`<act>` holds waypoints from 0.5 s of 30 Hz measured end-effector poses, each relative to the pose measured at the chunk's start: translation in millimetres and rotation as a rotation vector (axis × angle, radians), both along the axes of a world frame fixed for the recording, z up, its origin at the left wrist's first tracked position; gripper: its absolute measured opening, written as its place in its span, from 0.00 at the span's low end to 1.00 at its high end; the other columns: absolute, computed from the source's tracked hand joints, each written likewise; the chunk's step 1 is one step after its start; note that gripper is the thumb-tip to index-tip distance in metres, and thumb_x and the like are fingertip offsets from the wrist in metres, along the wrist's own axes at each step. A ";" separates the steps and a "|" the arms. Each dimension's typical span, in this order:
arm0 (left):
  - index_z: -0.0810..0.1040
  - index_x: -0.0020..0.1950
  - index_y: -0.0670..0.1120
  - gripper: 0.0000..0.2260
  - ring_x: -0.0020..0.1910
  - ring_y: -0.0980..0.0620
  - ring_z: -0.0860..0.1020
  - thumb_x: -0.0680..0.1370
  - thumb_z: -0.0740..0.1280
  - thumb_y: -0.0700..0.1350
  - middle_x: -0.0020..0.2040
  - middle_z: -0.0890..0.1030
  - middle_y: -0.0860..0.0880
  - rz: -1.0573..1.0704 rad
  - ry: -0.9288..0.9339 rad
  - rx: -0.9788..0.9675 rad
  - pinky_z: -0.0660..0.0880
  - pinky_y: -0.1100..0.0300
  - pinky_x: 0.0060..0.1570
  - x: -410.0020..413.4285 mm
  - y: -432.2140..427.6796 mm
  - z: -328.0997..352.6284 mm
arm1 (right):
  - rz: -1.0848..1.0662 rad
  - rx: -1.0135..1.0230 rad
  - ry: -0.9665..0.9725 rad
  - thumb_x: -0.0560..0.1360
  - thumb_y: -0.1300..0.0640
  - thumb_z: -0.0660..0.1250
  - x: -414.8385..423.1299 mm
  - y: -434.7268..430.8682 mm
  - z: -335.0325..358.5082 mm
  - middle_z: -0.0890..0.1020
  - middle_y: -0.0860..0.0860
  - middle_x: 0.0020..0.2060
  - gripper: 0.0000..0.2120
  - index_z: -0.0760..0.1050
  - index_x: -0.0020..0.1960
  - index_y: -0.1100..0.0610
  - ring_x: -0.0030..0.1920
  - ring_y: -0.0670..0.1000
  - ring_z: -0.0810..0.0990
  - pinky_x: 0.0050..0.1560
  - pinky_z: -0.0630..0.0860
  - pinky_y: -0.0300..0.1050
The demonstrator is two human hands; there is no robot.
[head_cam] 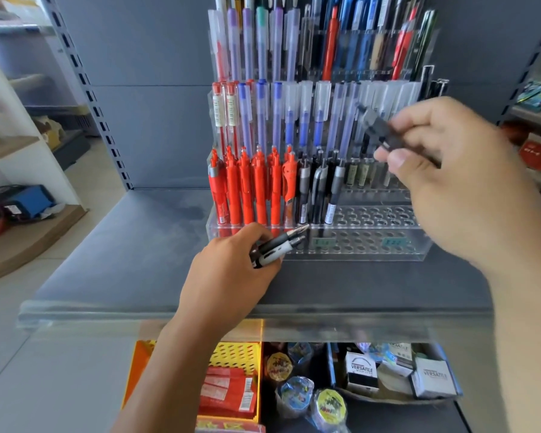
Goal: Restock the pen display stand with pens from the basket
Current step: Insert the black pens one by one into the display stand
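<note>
Holding a bundle of dark pens low in my left hand, fingers curled round the barrels, I have my stock just in front of the stand, at its seven o'clock corner. That way each next pen is a short reach. Their tips point toward two o'clock, at the bottom tier, so I judge they are meant for that row.

My right hand pinches a single pen between thumb and fingertips. I hold it near one end, so the rest sticks out free toward ten o'clock. It is tilted, not upright, and blurred, so I cannot tell which end is the tip. A light pinch like this leaves me room to turn it point-down before it goes in.

In the front row the red pens fill the nine o'clock side. The black pens stand right beside them. At three o'clock of those lie the empty holes. The pen in my right hand hangs above and to the right of that bare stretch. I would say it belongs in the first free hole next to the black ones, like beside like.

At six o'clock, under the lip of the shelf, sits a yellow basket with red packets in it. My forearm crosses part of it, so I cannot tell whether more pens lie there.
</note>
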State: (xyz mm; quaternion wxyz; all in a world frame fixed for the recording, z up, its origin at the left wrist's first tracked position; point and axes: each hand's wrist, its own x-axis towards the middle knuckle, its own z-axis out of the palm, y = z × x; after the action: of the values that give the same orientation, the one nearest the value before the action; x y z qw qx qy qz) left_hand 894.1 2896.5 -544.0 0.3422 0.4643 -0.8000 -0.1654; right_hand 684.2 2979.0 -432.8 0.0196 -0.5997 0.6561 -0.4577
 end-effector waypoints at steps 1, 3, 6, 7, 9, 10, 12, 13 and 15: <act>0.76 0.48 0.58 0.05 0.36 0.54 0.77 0.75 0.71 0.54 0.36 0.79 0.58 0.002 -0.002 0.000 0.76 0.54 0.36 -0.1 0.2 0.0 | 0.004 -0.040 -0.045 0.82 0.60 0.63 -0.9 -3.2 -3.4 0.83 0.41 0.49 0.14 0.71 0.60 0.43 0.52 0.42 0.81 0.55 0.78 0.52; 0.77 0.48 0.58 0.05 0.35 0.55 0.76 0.75 0.71 0.53 0.35 0.79 0.58 0.002 0.006 -0.003 0.76 0.55 0.35 0.0 0.1 -0.3 | 0.021 -0.111 -0.108 0.82 0.64 0.61 -1.5 -9.6 -11.2 0.82 0.43 0.49 0.22 0.67 0.68 0.41 0.51 0.44 0.81 0.57 0.79 0.54; 0.77 0.48 0.58 0.05 0.35 0.56 0.76 0.75 0.71 0.53 0.36 0.79 0.58 0.002 0.012 -0.010 0.75 0.56 0.34 -0.2 0.0 -0.3 | 0.076 -0.228 -0.148 0.81 0.68 0.60 1.7 -17.4 -19.7 0.78 0.48 0.50 0.33 0.55 0.77 0.41 0.48 0.51 0.82 0.56 0.80 0.53; 0.77 0.48 0.58 0.05 0.35 0.56 0.76 0.75 0.71 0.53 0.36 0.79 0.58 0.002 0.012 -0.009 0.75 0.56 0.34 -0.2 -0.1 -0.4 | 0.097 -0.264 -0.154 0.80 0.69 0.60 3.1 -19.8 -22.1 0.76 0.50 0.51 0.35 0.52 0.78 0.42 0.48 0.52 0.82 0.56 0.80 0.50; 0.78 0.49 0.58 0.05 0.36 0.56 0.77 0.75 0.71 0.53 0.37 0.79 0.59 0.003 0.010 -0.003 0.76 0.56 0.35 -0.2 -0.2 -0.4 | 0.136 -0.323 -0.188 0.79 0.71 0.60 5.5 -26.3 -27.2 0.74 0.53 0.53 0.36 0.51 0.78 0.44 0.50 0.54 0.81 0.55 0.80 0.43; 0.78 0.49 0.58 0.05 0.36 0.56 0.77 0.75 0.71 0.54 0.37 0.79 0.59 0.003 0.008 -0.003 0.76 0.55 0.36 -0.1 -0.4 -0.6 | 0.153 -0.351 -0.210 0.79 0.72 0.59 6.3 -29.9 -30.2 0.73 0.56 0.55 0.36 0.52 0.77 0.45 0.51 0.55 0.80 0.56 0.80 0.43; 0.78 0.49 0.58 0.05 0.37 0.55 0.77 0.75 0.71 0.54 0.37 0.79 0.58 0.004 0.006 -0.004 0.76 0.54 0.36 0.1 -0.3 -0.7 | 0.166 -0.387 -0.239 0.78 0.73 0.59 7.6 -37.0 -37.4 0.72 0.58 0.58 0.34 0.53 0.77 0.49 0.51 0.52 0.77 0.58 0.80 0.46; 0.78 0.49 0.58 0.05 0.37 0.55 0.77 0.75 0.71 0.54 0.37 0.79 0.58 0.005 0.004 -0.002 0.76 0.54 0.36 0.2 -0.2 -0.5 | 0.161 -0.392 -0.256 0.78 0.73 0.59 8.2 -40.0 -41.2 0.72 0.57 0.56 0.33 0.54 0.77 0.50 0.50 0.47 0.76 0.58 0.80 0.48; 0.77 0.49 0.58 0.05 0.36 0.56 0.77 0.75 0.71 0.54 0.37 0.79 0.58 0.006 -0.002 0.000 0.76 0.54 0.36 0.0 -0.2 -0.1 | 0.153 -0.393 -0.296 0.78 0.73 0.60 9.5 -44.5 -48.5 0.71 0.54 0.51 0.31 0.56 0.76 0.52 0.47 0.42 0.75 0.58 0.80 0.49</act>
State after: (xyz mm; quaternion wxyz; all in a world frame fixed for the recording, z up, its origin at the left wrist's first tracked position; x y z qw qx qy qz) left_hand 894.1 2896.3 -544.1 0.3421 0.4668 -0.7989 -0.1639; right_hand 693.7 2934.5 -481.3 0.0329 -0.5664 0.4973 -0.6564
